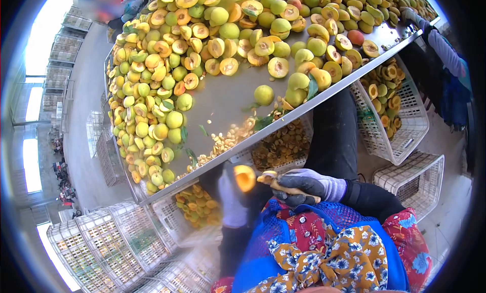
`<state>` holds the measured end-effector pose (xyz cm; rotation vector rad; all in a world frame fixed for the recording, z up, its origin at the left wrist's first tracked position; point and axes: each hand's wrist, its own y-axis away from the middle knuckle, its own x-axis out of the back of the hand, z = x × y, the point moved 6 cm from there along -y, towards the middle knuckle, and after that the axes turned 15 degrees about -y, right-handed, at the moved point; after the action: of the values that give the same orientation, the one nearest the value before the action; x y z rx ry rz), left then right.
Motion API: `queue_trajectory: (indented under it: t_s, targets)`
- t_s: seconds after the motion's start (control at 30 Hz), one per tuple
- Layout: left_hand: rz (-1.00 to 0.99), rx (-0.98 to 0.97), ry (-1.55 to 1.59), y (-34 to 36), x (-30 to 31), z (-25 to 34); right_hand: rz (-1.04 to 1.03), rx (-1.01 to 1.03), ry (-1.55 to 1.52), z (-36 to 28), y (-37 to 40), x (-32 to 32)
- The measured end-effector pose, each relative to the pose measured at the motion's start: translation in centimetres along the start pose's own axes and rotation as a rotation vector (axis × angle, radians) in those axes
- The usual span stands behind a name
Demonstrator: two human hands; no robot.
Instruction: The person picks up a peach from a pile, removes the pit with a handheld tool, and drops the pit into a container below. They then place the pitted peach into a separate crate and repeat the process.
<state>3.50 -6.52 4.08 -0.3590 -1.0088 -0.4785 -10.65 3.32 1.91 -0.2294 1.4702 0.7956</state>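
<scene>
Pitting seemingly in hand: left hand's (229, 194) fingers gripped an orange halved stone fruit (244, 177), grey-gloved right hand's (306, 185) fingers clenched a yellowish short tool (271, 179) just beside; next wanted a drop into the white plastic lattice crate (163, 208) below.

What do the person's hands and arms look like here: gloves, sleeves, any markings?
Right hand: dark grey knit glove with a pale lilac-white cuff, then a black oversleeve over a red floral sleeve. Left hand: motion-blurred, apparently a dark glove with a pale band towards the wrist, and a dark sleeve below it. No markings can be read.
</scene>
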Motion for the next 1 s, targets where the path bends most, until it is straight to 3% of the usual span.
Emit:
queue_trajectory:
  t_s: [0.03, 0.07, 0.13, 0.17, 0.23, 0.33, 0.43, 0.53, 0.63, 0.67, 0.73, 0.77, 0.83, 0.87, 0.97, 1.0]
  targets:
    - [0.070, 0.036, -0.288, 1.8, 0.0, -4.0, -0.049, 0.007, -0.010, -0.5, 0.3, 0.4]
    - [0.101, 0.563, -0.002, 4.3, 0.3, -10.1, -0.006, -0.006, -0.038, -1.1, 1.0, 0.5]
    - [-0.166, 0.507, -0.487, 4.1, 4.7, -10.7, 0.086, 0.090, 0.295, -2.6, 1.0, 1.3]
    - [-0.236, 0.600, -0.659, 3.7, 6.1, -10.0, 0.135, 0.130, 0.465, -3.2, 1.0, 1.7]
    - [-0.365, 0.790, -1.004, 3.2, 8.0, -9.5, 0.147, -0.016, 0.185, -2.1, 0.1, 4.2]
    - [-0.146, 0.467, -0.923, -2.8, 6.6, -5.7, 0.082, -0.135, -0.072, -1.1, -1.8, 6.9]
    - [-0.037, 0.024, -0.613, -11.6, 0.6, 0.5, 0.270, -0.058, 0.073, -2.3, -0.3, 5.8]
    - [-0.061, -0.426, -0.497, -17.5, -7.2, 3.5, 0.191, 0.082, 0.479, -3.3, 0.6, 5.2]
    - [-0.390, -0.223, -0.436, -19.9, -9.4, 3.5, 0.181, 0.376, 0.810, -4.5, 2.0, 4.3]
    - [-0.463, -0.212, -0.345, -19.6, -9.1, 3.3, 0.314, 0.315, 0.717, -4.5, 2.3, 5.3]
    - [-0.563, 0.042, 0.494, -17.4, -9.2, 2.2, 0.404, 0.423, 0.712, -5.1, 3.4, 3.2]
    - [-0.586, 0.184, 0.912, -15.9, -9.2, 1.6, 0.447, 0.471, 0.706, -5.4, 3.6, 2.5]
    - [-0.562, 0.232, 1.053, -12.8, -8.5, 1.9, 0.447, 0.603, 1.007, -6.4, 3.3, 1.4]
    - [-0.513, 0.137, 0.891, -11.9, -7.3, 2.3, 0.442, 0.691, 1.195, -6.8, 3.1, 0.6]
    - [-0.564, 0.463, 1.464, -8.2, -8.3, 3.3, 0.408, 0.828, 1.733, -6.4, 3.0, -2.5]
    - [-0.540, 0.446, 1.469, -7.4, -8.6, 3.0, 0.453, 0.798, 1.699, -6.3, 2.8, -2.4]
